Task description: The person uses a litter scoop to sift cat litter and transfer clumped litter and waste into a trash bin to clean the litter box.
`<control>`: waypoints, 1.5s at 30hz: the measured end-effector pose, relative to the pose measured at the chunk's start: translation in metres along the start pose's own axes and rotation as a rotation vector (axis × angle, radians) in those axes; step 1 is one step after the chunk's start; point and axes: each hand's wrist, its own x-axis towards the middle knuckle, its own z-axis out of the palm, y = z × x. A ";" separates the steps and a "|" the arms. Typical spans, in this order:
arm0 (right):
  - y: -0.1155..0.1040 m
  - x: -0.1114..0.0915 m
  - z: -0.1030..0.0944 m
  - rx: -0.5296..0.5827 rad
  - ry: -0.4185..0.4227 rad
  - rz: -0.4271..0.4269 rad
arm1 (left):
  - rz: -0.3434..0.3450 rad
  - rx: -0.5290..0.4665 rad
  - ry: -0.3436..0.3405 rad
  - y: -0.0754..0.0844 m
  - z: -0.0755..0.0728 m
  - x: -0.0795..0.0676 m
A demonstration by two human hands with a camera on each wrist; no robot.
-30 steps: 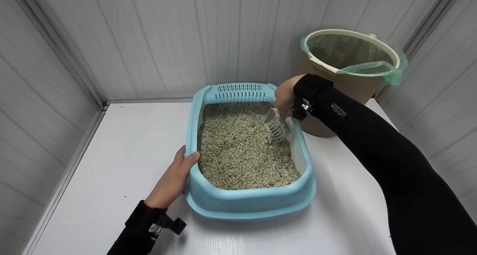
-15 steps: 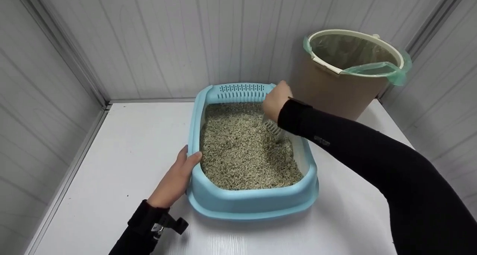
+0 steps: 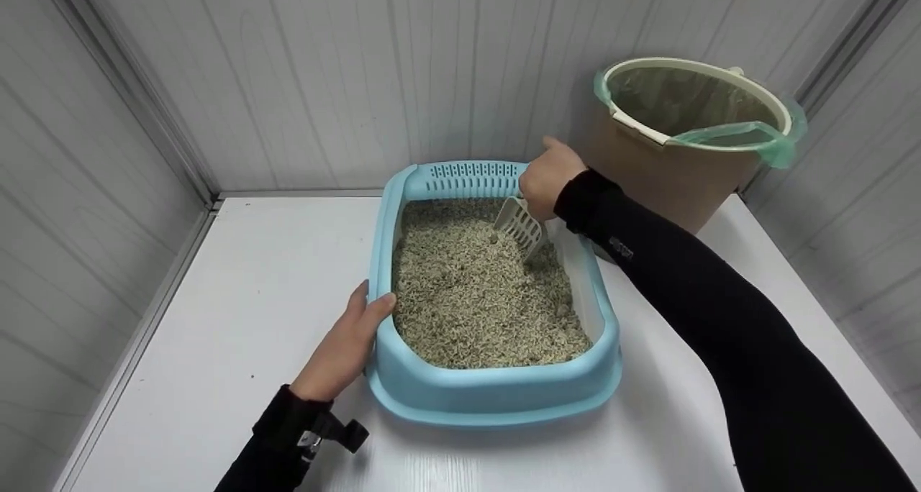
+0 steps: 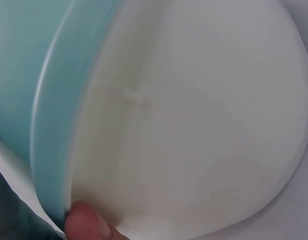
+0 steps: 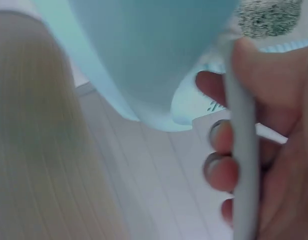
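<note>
A light-blue litter box (image 3: 496,398) with a pale inner wall holds grainy litter (image 3: 460,298). At its left rim my left hand (image 3: 342,352) grips the edge, thumb over the top; its other fingers are mostly hidden behind the wall. In the left wrist view one fingertip (image 4: 86,222) touches the box's blue edge. Over the back right corner, my right hand (image 3: 550,183) holds a pale slotted litter scoop (image 3: 519,226), its lower edge in the litter. The right wrist view shows fingers curled round the scoop's handle (image 5: 242,150).
A brown bin (image 3: 669,179) with a cream rim and a green bag liner stands behind the right forearm. Panelled walls (image 3: 309,82) enclose the white table (image 3: 209,319) at the back and sides.
My right hand has turned and worked the scoop through the litter near the right wall. More of the slotted blade shows now than half a second ago. My left hand stays at the rim.
</note>
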 end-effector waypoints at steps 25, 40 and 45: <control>0.000 0.013 0.024 0.413 -0.152 -0.024 | 0.012 -0.023 -0.002 -0.001 -0.003 0.000; -0.024 -0.002 -0.018 0.263 -0.305 -0.028 | -0.002 -0.038 -0.001 -0.001 -0.001 -0.002; -0.023 0.004 -0.018 0.304 -0.353 -0.003 | 0.007 -0.036 -0.007 0.000 0.000 -0.001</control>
